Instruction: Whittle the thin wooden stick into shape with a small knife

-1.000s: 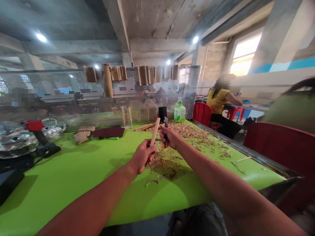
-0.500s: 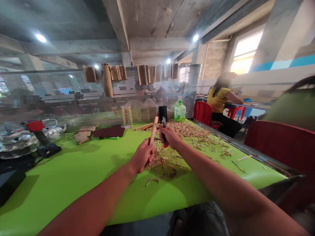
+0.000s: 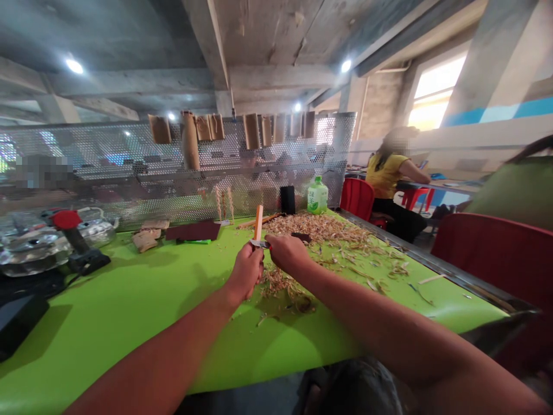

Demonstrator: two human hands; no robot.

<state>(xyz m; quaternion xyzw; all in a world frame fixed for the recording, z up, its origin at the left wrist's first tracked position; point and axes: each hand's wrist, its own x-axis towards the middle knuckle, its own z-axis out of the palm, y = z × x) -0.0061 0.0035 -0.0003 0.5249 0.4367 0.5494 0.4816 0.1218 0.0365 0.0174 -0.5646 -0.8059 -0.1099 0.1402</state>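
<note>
My left hand [image 3: 248, 270] is closed round the lower part of a pale wooden stick [image 3: 258, 222], which points up and away from me. In my closed right hand [image 3: 288, 253] is a knife [image 3: 260, 244] with a dark handle. Its blade lies across the stick just above my left fingers and appears to touch it. Curled wood shavings [image 3: 283, 283] lie on the green tabletop [image 3: 155, 323] under and beside my hands.
A larger heap of shavings [image 3: 328, 229] spreads at the back right, near a green-tea bottle [image 3: 317, 196]. Left are a red-topped power tool [image 3: 73, 236], metal kettles [image 3: 32, 248] and a dark red sheet [image 3: 193, 230]. A perforated metal screen [image 3: 164, 173] stands behind. A person in yellow [image 3: 389, 173] sits at right.
My right hand has come down and left, turning the knife from upright to lying across the stick. My left hand has shifted slightly left, and the stick stands more upright.
</note>
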